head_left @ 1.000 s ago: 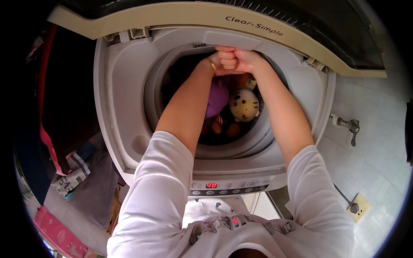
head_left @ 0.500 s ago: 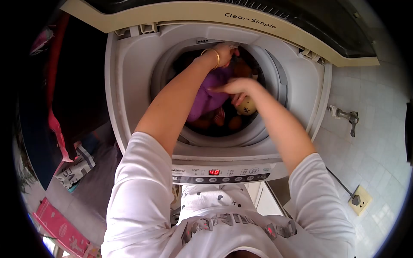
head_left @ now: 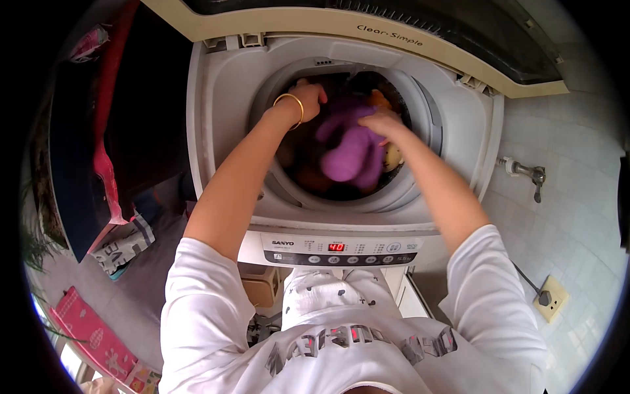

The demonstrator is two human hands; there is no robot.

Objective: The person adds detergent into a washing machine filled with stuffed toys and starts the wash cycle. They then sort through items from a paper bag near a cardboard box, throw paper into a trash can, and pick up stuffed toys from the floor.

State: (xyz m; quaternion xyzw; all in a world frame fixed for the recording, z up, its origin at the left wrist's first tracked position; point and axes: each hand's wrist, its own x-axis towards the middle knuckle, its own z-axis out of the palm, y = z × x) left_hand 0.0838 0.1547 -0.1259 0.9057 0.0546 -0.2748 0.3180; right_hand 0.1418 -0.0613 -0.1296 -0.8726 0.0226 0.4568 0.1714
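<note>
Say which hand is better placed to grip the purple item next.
Likely the right hand: its fingers appear to touch the purple item, while the left hand sits off to one side, apparently clear of it.

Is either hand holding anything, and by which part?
The right hand has its fingers on the upper right of the purple item; grip unclear. Whether the left hand holds anything can't be told.
</note>
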